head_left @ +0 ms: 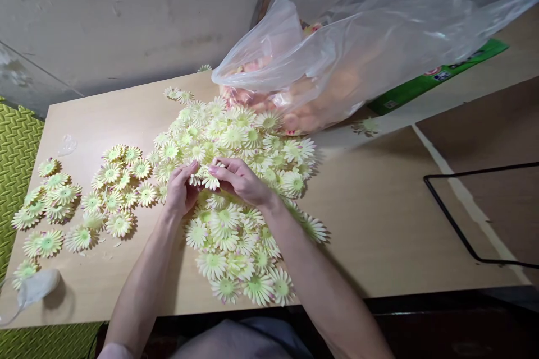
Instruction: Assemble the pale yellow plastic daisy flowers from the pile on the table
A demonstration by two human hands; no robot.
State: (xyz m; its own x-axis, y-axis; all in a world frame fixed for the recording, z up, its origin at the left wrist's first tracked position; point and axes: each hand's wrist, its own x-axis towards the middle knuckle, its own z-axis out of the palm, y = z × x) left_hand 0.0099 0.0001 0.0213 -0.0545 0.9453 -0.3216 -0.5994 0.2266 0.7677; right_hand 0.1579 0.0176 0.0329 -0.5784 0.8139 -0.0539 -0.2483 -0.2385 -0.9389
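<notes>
in the head view, the right hand (242, 180) pinches a flower (210, 180) between thumb and fingers, over the middle of the pile (236, 137). the left hand (182, 186), curled partly closed, meets it from the pile's left; whether it grips petals too, i cannot tell. loose flowers (113, 201) lie on the table (357, 213), left of the pile. behind the pile, just beside it, sits a clear bag (337, 61) with pink pieces (295, 118) inside.
</notes>
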